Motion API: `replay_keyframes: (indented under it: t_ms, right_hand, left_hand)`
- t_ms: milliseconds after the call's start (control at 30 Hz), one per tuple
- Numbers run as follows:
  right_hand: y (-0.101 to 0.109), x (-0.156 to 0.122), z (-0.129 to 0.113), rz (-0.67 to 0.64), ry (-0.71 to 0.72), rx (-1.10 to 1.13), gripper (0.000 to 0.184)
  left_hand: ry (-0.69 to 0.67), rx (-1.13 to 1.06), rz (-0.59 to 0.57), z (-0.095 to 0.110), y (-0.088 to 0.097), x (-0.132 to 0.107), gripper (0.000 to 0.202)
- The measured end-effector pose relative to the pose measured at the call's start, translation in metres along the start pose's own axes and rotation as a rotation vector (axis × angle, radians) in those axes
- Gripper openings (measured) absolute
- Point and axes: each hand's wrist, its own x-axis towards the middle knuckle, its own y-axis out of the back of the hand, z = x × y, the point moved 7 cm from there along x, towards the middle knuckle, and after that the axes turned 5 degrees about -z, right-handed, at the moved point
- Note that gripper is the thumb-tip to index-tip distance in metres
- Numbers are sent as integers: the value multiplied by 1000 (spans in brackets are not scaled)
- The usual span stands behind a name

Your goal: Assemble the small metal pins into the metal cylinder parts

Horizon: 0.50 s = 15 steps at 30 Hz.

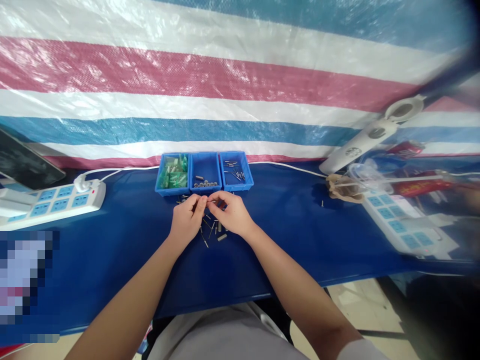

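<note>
Both hands meet over a blue table (300, 235), just in front of three small blue bins. My left hand (187, 217) is pinched closed on a thin metal pin (210, 201) that reaches across to my right hand (232, 215), whose fingers are also curled closed at its other end. Several loose pins and small metal sleeves (212, 232) lie scattered on the cloth under the hands. The left bin (173, 172) holds green plastic pieces, the middle bin (204, 173) small metal nuts, the right bin (235, 171) metal pins.
A white power strip (52, 200) with a plug lies at the left, beside a dark tablet (22, 165). Another power strip (397, 220), a white folding fan (371, 135), plastic bags and red packets crowd the right. A striped tarpaulin (225, 75) hangs behind.
</note>
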Motion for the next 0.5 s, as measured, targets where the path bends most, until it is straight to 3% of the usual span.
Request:
replay_keyframes:
  t_ms: [500]
  right_hand:
    - [1,-1,-3,-27,-9,-75,18]
  left_hand:
    - [1,-33,-18,0,-2,0,34]
